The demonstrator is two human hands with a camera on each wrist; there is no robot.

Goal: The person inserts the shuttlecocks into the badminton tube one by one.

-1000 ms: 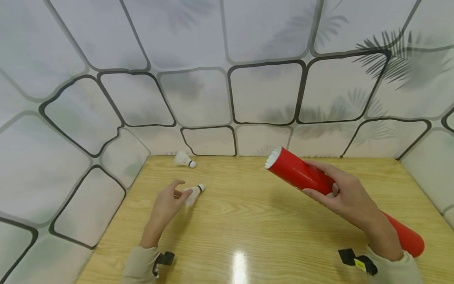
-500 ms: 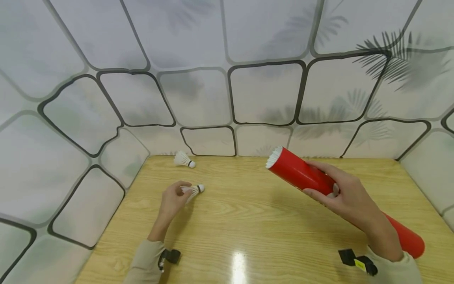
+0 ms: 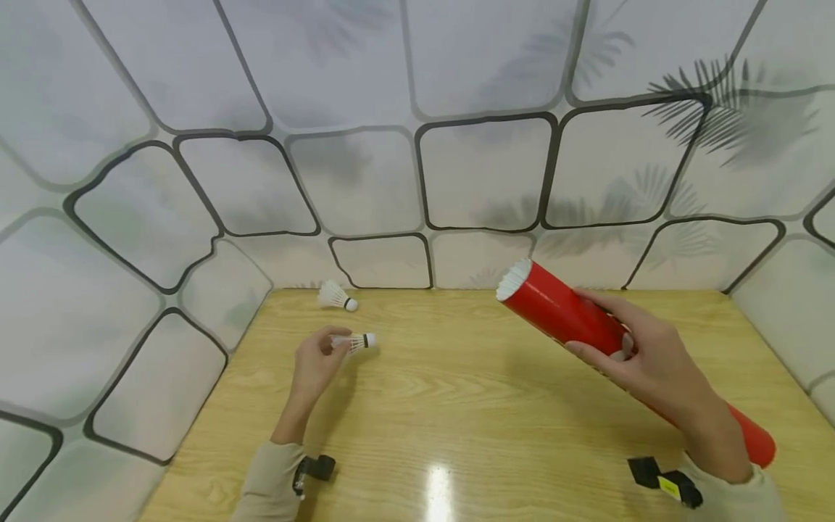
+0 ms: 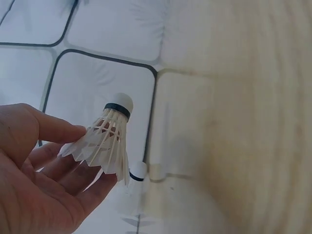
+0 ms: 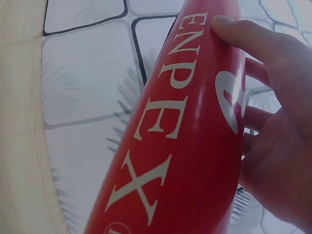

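Note:
My left hand (image 3: 317, 364) pinches a white shuttlecock (image 4: 109, 136) by its feathered skirt, between thumb and fingers. Its cork, with a dark green band, points away from the palm. My right hand (image 3: 659, 359) grips a long red shuttlecock tube (image 3: 564, 308) marked ENPEX, tilted with its near end low at the right. White feather edges show in the tube's raised mouth. In the right wrist view the thumb and fingers (image 5: 256, 73) wrap round the tube (image 5: 180, 146). A second shuttlecock (image 3: 336, 296) lies on the table behind the left hand.
The light wooden table (image 3: 424, 406) meets a wall covering (image 3: 365, 181) with a stone-like pattern at the back and left. Both wrists carry black straps (image 3: 664, 481) over the sleeves.
My left hand has closed on the shuttlecock's skirt, and the shuttlecock has turned to lie more level. The right hand and tube have shifted slightly to the right.

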